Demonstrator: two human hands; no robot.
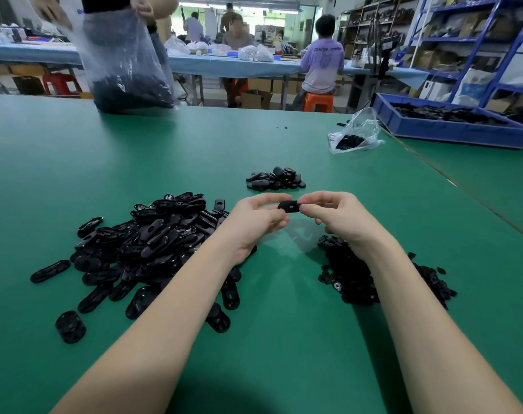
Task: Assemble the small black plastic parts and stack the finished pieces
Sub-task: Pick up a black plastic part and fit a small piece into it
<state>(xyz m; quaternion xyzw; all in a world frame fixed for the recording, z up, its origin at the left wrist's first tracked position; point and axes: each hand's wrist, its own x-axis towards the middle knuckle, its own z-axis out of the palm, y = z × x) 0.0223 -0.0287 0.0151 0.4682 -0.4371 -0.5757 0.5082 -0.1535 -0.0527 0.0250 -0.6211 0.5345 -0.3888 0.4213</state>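
Forearms reaching in from the bottom edge, both hands meeting above the green desk (254, 144). Left hand (255, 221) and right hand (337, 216) are pinching one black part (289, 207) between them, each grip closed on one end, thumb and forefinger tips. Part's long axis is running left-right, hand to hand, held clear of the desk. Whether a small insert is already seated in it, can't tell. Oval shells pile (146, 246) is lying under and left of the left forearm; small pieces pile (358, 276) under the right wrist. Finished heap (276, 179) is sitting just beyond the hands, dead ahead, roughly equal reach, so likely either hand could be dropping the part forward
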